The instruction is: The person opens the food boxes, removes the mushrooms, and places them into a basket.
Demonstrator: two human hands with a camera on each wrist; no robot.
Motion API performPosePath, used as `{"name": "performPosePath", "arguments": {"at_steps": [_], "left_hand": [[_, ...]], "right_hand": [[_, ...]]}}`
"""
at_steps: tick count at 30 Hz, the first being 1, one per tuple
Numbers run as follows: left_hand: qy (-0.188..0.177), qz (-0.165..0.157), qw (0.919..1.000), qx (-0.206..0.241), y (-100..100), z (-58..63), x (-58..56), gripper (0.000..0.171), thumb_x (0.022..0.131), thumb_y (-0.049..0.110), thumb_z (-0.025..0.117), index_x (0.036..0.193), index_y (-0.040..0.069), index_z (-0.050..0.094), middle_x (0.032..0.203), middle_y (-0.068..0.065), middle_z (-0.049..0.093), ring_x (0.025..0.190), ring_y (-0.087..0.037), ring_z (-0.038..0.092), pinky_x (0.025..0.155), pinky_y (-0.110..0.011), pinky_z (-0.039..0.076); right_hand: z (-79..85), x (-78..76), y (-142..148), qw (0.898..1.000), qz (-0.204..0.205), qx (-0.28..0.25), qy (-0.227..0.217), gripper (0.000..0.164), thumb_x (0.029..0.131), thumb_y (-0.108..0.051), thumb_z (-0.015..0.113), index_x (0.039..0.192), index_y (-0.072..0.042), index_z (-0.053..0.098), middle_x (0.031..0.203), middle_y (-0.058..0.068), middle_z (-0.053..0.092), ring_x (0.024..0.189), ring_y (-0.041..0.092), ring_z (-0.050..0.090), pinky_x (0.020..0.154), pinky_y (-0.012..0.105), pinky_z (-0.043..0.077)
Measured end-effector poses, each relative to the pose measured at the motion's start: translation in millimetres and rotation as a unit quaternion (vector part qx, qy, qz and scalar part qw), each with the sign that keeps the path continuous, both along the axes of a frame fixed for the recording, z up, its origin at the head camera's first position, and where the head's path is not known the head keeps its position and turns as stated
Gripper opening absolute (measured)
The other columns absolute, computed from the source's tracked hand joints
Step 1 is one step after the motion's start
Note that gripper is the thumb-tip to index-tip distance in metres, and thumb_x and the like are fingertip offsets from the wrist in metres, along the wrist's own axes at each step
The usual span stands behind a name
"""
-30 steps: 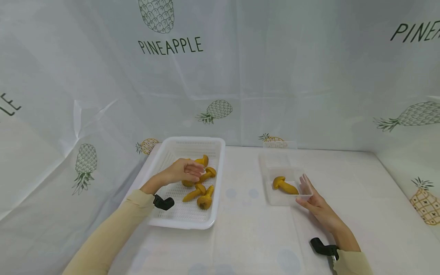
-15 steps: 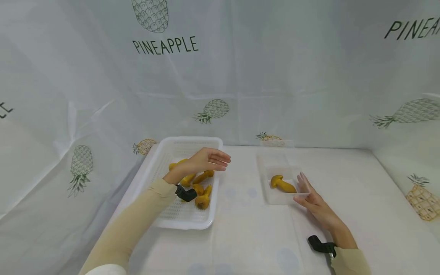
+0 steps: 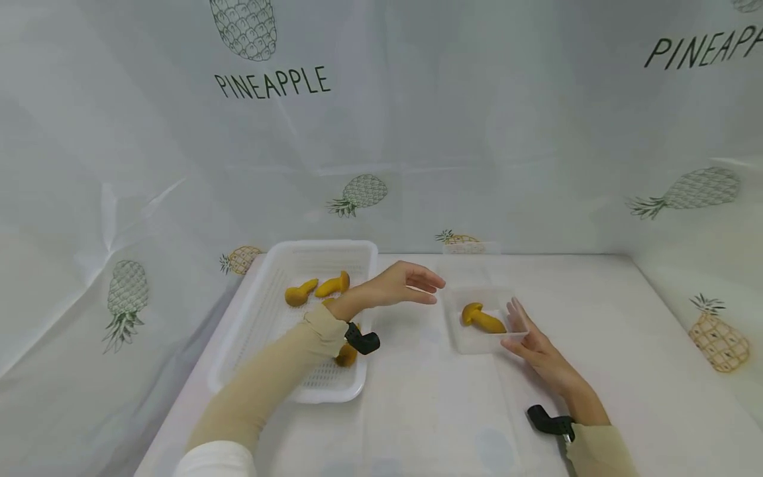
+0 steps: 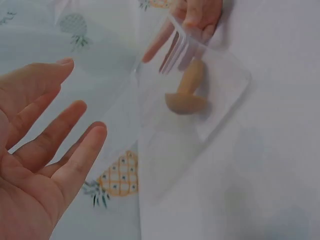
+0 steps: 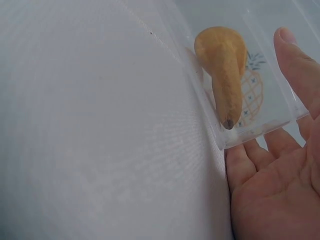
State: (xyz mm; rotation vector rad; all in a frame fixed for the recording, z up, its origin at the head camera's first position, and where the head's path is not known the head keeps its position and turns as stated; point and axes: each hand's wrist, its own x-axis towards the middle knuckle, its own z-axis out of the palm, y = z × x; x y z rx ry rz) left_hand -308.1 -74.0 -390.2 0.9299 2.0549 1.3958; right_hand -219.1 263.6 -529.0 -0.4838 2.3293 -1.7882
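Note:
My left hand [image 3: 408, 283] hangs in the air by the left side of a clear plastic box [image 3: 453, 331], fingers slightly bent and apart. Nothing lies between those fingers [image 4: 80, 155] in the left wrist view. At the box's front right corner, my right hand [image 3: 542, 351] rests against the outside with its fingers extended. One yellow-brown mushroom [image 3: 484, 319] lies inside the box; the right wrist view shows its stem pointing to the corner by that hand. A white basket [image 3: 262, 344] at left holds more mushrooms [image 3: 301, 292], partly hidden by my left arm.
The box's clear lid [image 3: 465, 268] stands folded back behind it. A white sheet printed with pineapples [image 3: 357, 192] hangs behind the table [image 3: 429, 411]. Each wrist wears a black camera mount [image 3: 361, 339].
My left hand has moved right, from over the basket to beside the clear box. My right hand stays at the box corner. The head view has shifted slightly.

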Motion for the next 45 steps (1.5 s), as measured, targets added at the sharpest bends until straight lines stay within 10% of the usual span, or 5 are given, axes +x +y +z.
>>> {"name": "performPosePath", "arguments": {"at_steps": [5, 10, 36, 40, 45], "left_hand": [[0.019, -0.014, 0.9997, -0.002, 24, -9.1, -3.2, 0.036, 0.092, 0.003, 0.071, 0.127, -0.003, 0.064, 0.131, -0.016, 0.063, 0.119, -0.02, 0.061, 0.094, -0.026, 0.052], [0.039, -0.035, 0.9986, -0.008, 50, -18.9, -7.2, 0.036, 0.091, 0.0, 0.071, 0.126, -0.004, 0.064, 0.13, -0.018, 0.063, 0.117, -0.017, 0.061, 0.096, -0.023, 0.049], [0.125, -0.053, 0.9843, -0.113, 118, -55.9, -15.5, 0.041, 0.084, 0.006, 0.08, 0.124, 0.006, 0.069, 0.126, 0.0, 0.068, 0.118, -0.008, 0.059, 0.099, -0.015, 0.042], [0.169, -0.037, 0.9679, -0.182, 122, -56.5, -10.6, 0.043, 0.084, 0.016, 0.082, 0.125, 0.017, 0.07, 0.125, 0.012, 0.067, 0.117, -0.008, 0.059, 0.094, -0.017, 0.044], [0.231, -0.021, 0.938, -0.258, 130, -58.0, -5.0, 0.045, 0.082, 0.021, 0.085, 0.124, 0.027, 0.071, 0.123, 0.019, 0.066, 0.103, -0.005, 0.061, 0.079, -0.019, 0.044]], "right_hand": [[-0.1, -1.5, -4, 1.0, -0.002, 0.003, -0.008, 0.089, 0.102, -0.011, 0.059, 0.161, -0.027, -0.005, 0.166, 0.013, -0.002, 0.148, 0.044, -0.002, 0.118, 0.046, 0.017], [-0.3, -2.0, -5, 1.0, -0.002, -0.015, -0.012, 0.089, 0.101, -0.009, 0.059, 0.161, -0.026, -0.005, 0.166, 0.014, -0.004, 0.148, 0.044, -0.005, 0.107, 0.075, 0.004], [0.1, 1.2, -1, 1.0, -0.005, -0.012, -0.011, 0.089, 0.102, -0.009, 0.058, 0.16, -0.035, -0.004, 0.165, 0.016, -0.005, 0.147, 0.047, -0.005, 0.108, 0.072, 0.011], [-0.4, 2.0, 0, 1.0, -0.004, -0.011, -0.003, 0.088, 0.102, -0.008, 0.057, 0.161, -0.034, -0.003, 0.166, 0.015, -0.003, 0.147, 0.046, -0.004, 0.113, 0.032, 0.029], [-1.4, 3.0, 0, 1.0, -0.004, -0.004, 0.001, 0.087, 0.102, -0.009, 0.057, 0.161, -0.033, -0.003, 0.166, 0.014, -0.005, 0.147, 0.047, -0.003, 0.109, 0.027, 0.033]]}}
